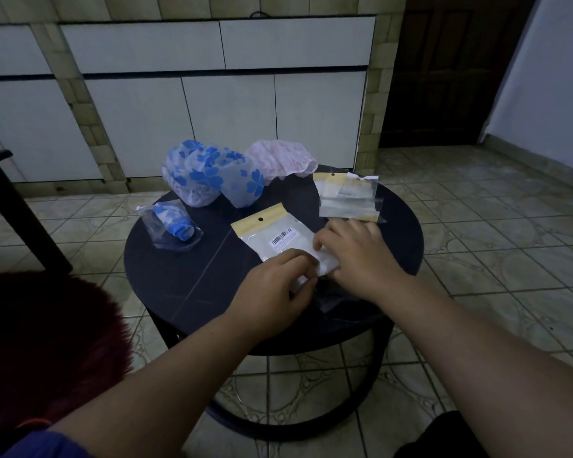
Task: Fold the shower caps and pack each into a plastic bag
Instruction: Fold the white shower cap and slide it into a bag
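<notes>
Head view: both hands' fingers pinch a crinkly white cap (glossy bag beneath).

A round dark table stands on a tiled floor, in front of white cabinet doors. At the near edge, the left hand and right hand both hold a folded white shower cap, the left in a pinching grip, at the mouth of a barcoded plastic bag. Behind lie a blue flowered shower cap and a pink shower cap, side by side and touching. At the left sits a bagged blue cap; at the right, a pile of empty bags. A dark red furry thing fills the lower left.
</notes>
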